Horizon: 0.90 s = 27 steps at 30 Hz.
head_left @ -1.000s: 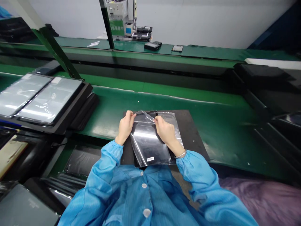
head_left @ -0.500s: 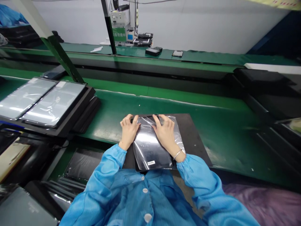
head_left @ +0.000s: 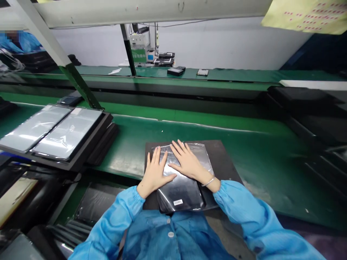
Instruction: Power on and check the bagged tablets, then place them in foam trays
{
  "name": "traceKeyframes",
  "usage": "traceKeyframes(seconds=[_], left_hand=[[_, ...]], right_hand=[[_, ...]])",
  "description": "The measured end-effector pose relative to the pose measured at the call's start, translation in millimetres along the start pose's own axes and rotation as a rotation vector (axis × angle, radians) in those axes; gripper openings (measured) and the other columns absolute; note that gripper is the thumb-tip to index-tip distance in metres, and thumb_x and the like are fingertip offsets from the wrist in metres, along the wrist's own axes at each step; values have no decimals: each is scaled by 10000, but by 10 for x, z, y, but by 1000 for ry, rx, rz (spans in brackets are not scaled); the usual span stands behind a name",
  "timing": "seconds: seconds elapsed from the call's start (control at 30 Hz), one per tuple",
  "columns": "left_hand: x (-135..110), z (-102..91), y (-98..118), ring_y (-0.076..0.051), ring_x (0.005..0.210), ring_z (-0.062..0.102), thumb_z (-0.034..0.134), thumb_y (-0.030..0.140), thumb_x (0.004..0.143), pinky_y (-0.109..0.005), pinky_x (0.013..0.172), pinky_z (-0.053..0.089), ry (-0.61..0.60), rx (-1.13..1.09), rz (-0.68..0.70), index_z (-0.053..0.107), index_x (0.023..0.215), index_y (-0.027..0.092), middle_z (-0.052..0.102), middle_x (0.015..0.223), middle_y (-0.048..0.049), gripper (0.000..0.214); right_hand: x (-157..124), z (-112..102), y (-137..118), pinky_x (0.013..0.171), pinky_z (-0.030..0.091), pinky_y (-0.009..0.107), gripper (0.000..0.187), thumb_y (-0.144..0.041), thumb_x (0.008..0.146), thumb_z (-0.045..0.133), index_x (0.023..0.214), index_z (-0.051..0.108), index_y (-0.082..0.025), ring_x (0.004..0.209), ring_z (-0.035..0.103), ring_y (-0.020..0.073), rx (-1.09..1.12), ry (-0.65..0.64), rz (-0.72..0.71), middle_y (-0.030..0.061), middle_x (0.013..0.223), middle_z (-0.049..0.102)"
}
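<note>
A flat black device in a clear plastic bag (head_left: 180, 193) lies on a black mat (head_left: 225, 159) on the green bench. My left hand (head_left: 155, 173) rests flat on the bag's left side, fingers stretched out. My right hand (head_left: 187, 160) lies flat across the bag's upper part, fingers spread, a bracelet at the wrist. A small white label (head_left: 178, 202) shows on the bag near my body. Both sleeves are blue.
A black tray (head_left: 89, 144) with two bagged panels stands at the left. A green conveyor (head_left: 189, 117) runs across behind the mat. Dark trays (head_left: 303, 94) sit at the right. A machine (head_left: 141, 47) and small devices stand at the far bench. Another person in blue is at the far left.
My hands let go of the bag's open top edge, folded it down and now lie flat on the bag. The camera has tilted upward.
</note>
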<state>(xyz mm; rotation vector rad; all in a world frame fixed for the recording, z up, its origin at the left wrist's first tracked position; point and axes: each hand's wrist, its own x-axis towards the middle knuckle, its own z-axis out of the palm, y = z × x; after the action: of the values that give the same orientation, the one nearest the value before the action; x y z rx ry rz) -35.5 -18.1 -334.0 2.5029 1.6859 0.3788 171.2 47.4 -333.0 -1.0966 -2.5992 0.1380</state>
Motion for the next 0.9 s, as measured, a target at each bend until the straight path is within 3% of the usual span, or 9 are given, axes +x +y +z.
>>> traceKeyframes(seconds=[0.13,0.27,0.4,0.5,0.6,0.7,0.8,0.9], left_hand=[[33,27,37,-446,1599,109,760,672,845,-683,1249,198,80,-41,-94,403,1610,155,101,1714,-299,990],[-39,16,145,-503,1577,111,734,645,885,-712,1232,196,117,-6,-156,406,1615,179,59,1706,-325,926],[-423,1,334,-477,1588,53,652,616,954,-723,1239,168,92,71,-40,324,1625,53,79,1691,-351,935],[-784,25,471,-428,1603,36,648,610,959,-711,1240,212,37,50,119,288,1634,64,118,1702,-313,941],[-983,81,609,-484,1583,79,819,628,815,-724,1219,262,35,73,103,316,1617,46,145,1678,-354,1111],[-982,166,806,-548,1538,189,1003,545,586,-705,1218,297,38,190,23,360,1571,-42,220,1616,-427,1315],[-896,263,993,-552,1524,224,1004,529,572,-678,1232,305,55,265,-69,413,1523,-93,270,1589,-434,1282],[-849,337,1039,-542,1526,227,963,577,597,-686,1212,332,102,224,-36,425,1574,47,261,1619,-394,1235]], right_hand=[[1,58,-26,1289,193,603,892,-643,1039,517,1630,309,-6,1594,106,372,1,-28,104,215,1701,173],[6,61,-53,1288,166,598,896,-616,1034,561,1646,282,-25,1599,64,366,11,-49,156,231,1709,95],[9,35,-71,1281,141,613,851,-604,1040,574,1662,286,-100,1601,40,362,36,-61,169,231,1711,72],[4,33,-78,1277,118,620,820,-609,1037,586,1662,311,-156,1601,26,363,67,-52,178,235,1712,55],[-7,64,-77,1281,96,609,813,-621,1031,590,1663,320,-187,1597,-43,368,108,-24,195,201,1723,-31],[-2,130,-58,1291,99,584,889,-664,1010,590,1668,293,-146,1586,-119,372,163,16,237,181,1722,-107],[21,181,-17,1301,98,557,990,-716,996,551,1664,240,-56,1588,-121,358,238,66,307,215,1718,-85],[-45,121,7,1298,163,535,976,-737,1020,413,1660,209,-29,1598,-52,352,331,134,394,219,1714,-116]])
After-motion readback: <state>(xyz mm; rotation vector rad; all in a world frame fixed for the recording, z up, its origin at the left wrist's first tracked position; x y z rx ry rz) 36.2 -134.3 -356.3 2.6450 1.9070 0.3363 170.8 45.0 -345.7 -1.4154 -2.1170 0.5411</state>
